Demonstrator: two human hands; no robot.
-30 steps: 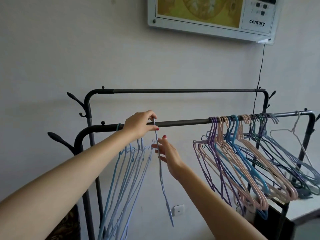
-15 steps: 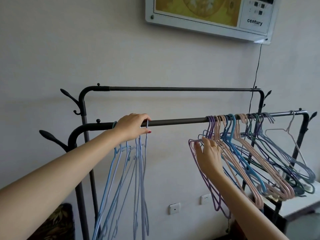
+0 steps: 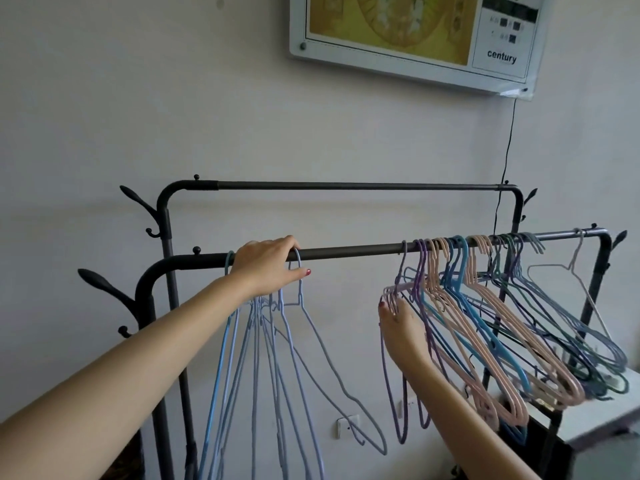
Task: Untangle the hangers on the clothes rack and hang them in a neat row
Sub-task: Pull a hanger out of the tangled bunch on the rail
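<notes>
The left hand (image 3: 268,268) rests over the front rail (image 3: 346,252) of the clothes rack, fingers curled over the bar at the hook of the last light-blue hanger (image 3: 301,306). Half a second ago it pinched that hook closer in among the bunch; now the hanger hangs a little to the right of the other blue hangers (image 3: 256,358), its shoulder swung out toward the middle.

The right hand (image 3: 403,327) has sunk lower and turned palm up. Its fingers are hooked round the shoulder of a purple hanger (image 3: 394,292) at the left edge of the tangled bunch (image 3: 502,306), where before they lay flatter against the hangers higher up. That bunch of purple, pink, blue and green hangers is crowded together on the right half of the rail, with a single white hanger (image 3: 575,268) apart at the far right end. The back rail (image 3: 346,185) carries nothing.
</notes>
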